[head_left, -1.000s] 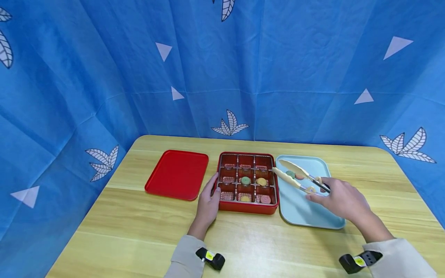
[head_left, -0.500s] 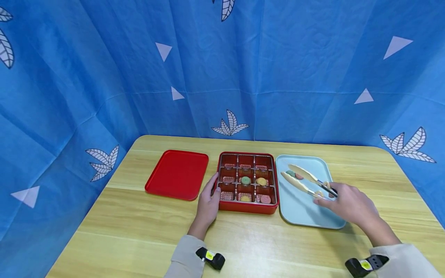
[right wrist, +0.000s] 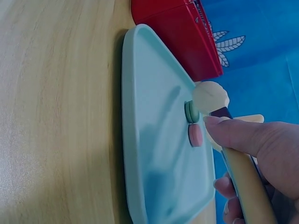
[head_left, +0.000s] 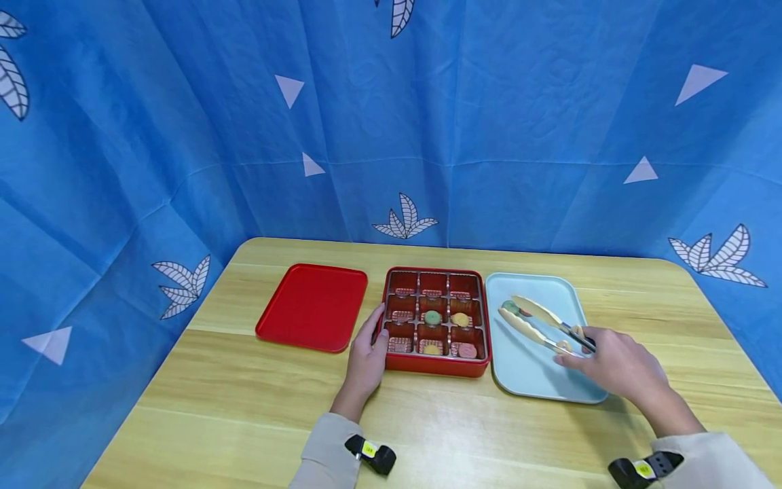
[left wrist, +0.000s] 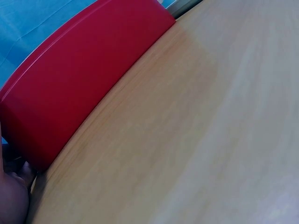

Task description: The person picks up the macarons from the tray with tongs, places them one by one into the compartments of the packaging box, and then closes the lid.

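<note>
My left hand (head_left: 365,360) rests against the left side of a red box (head_left: 434,365), its fingers along the wall. A clear divided insert in the box holds a green macaron (head_left: 432,318), a yellow macaron (head_left: 461,319), another yellow macaron (head_left: 431,350) and a pink macaron (head_left: 468,351). With my right hand (head_left: 626,363) I grip food tongs (head_left: 525,328), whose cream tips stand apart above a pale blue tray (head_left: 531,380). On that tray a green macaron (right wrist: 191,112) lies beside a pink macaron (right wrist: 195,135), near the tips. The tongs partly cover the pink one in the head view.
A flat red lid or tray (head_left: 311,309) lies left of the box on the wooden table (head_left: 244,407). The pale blue tray stands close to the box's right wall. Behind the table hangs a blue curtain (head_left: 519,136).
My right hand and the tongs have moved right and slightly towards me, from the box's right edge to over the tray. The left hand and box have stayed in place.
</note>
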`<state>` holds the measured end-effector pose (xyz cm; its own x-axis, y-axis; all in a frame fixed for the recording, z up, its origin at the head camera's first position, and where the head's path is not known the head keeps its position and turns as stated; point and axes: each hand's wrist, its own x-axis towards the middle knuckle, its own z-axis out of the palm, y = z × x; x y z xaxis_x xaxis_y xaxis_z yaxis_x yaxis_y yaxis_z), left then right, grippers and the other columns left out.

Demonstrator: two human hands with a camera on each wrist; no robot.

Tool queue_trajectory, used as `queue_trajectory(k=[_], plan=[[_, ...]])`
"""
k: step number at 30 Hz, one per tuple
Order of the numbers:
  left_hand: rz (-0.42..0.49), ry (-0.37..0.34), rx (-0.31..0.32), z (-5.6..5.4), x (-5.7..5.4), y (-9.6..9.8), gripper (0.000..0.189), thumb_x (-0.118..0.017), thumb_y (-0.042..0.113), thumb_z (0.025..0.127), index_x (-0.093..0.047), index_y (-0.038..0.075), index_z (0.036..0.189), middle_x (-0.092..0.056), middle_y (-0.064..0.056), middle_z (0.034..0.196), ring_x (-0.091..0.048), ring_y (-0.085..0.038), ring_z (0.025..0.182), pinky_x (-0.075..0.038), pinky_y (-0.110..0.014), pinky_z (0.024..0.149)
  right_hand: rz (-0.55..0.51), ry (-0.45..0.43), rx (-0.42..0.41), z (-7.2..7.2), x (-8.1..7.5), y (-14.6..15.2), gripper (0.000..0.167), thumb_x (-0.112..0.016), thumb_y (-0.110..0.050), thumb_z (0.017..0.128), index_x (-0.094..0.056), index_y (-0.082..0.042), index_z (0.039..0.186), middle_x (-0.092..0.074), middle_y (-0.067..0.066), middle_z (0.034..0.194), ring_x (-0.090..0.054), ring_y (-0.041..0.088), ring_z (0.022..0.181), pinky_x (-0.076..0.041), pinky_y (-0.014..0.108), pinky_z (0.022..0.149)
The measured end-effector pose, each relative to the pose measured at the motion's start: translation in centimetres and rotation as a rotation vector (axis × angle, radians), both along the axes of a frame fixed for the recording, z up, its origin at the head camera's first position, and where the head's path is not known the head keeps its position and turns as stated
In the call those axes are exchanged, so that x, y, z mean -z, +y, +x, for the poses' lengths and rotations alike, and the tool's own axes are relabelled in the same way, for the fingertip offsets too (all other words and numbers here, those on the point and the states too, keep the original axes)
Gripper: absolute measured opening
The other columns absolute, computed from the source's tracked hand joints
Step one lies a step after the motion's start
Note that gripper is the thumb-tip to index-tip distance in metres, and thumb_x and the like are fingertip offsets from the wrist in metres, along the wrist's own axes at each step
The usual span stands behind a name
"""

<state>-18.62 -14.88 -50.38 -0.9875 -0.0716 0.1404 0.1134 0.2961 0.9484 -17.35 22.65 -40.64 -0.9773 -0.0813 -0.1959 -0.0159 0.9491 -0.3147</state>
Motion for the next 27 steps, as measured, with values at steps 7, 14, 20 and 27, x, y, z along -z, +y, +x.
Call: queue_trajectory(k=[7, 14, 20, 27], plan=[[-0.006, 0.001, -0.005, -0.03, 0.03, 0.1, 0.047, -0.043, 0.016, 0.099, -0.039, 0.027, 0.144, -0.037, 0.003, 0.148, -0.032, -0.018, 0.138, -0.033, -0.043, 0.11, 0.01, -0.004, 0.006, 0.01, 0.31, 0.29, 0.073, -0.065, -0.066, 0.072, -0.058, -0.002, 0.108, -0.039, 0.003, 0.068, -0.043, 0.02, 0.064, -0.025, 0.03, 0.049], [-0.006, 0.002, -0.011, -0.02, -0.04, 0.08, 0.047, -0.043, 0.015, 0.098, -0.039, 0.027, 0.144, -0.038, 0.003, 0.148, -0.032, -0.017, 0.138, -0.032, -0.042, 0.111, 0.025, -0.018, 0.02, -0.27, 0.45, 0.56, 0.082, -0.065, -0.066, 0.072, -0.057, 0.002, 0.116, -0.051, 0.009, 0.079, -0.046, 0.023, 0.067, -0.029, 0.031, 0.049], [-0.005, 0.011, -0.007, -0.13, 0.01, 0.07, 0.048, -0.043, 0.014, 0.098, -0.039, 0.026, 0.144, -0.038, 0.002, 0.148, -0.032, -0.017, 0.137, -0.032, -0.041, 0.11, 0.03, -0.025, 0.025, -0.4, 0.54, 0.58, 0.081, -0.065, -0.067, 0.072, -0.057, 0.001, 0.115, -0.051, 0.009, 0.079, -0.046, 0.023, 0.068, -0.028, 0.032, 0.049], [0.007, 0.016, -0.005, -0.1, 0.02, 0.05, 0.048, -0.043, 0.012, 0.098, -0.04, 0.024, 0.144, -0.039, 0.001, 0.147, -0.034, -0.016, 0.136, -0.032, -0.039, 0.11, 0.03, -0.036, 0.02, -0.54, 0.48, 0.38, 0.078, -0.065, -0.067, 0.072, -0.058, -0.002, 0.113, -0.05, 0.008, 0.078, -0.046, 0.022, 0.067, -0.028, 0.032, 0.049]])
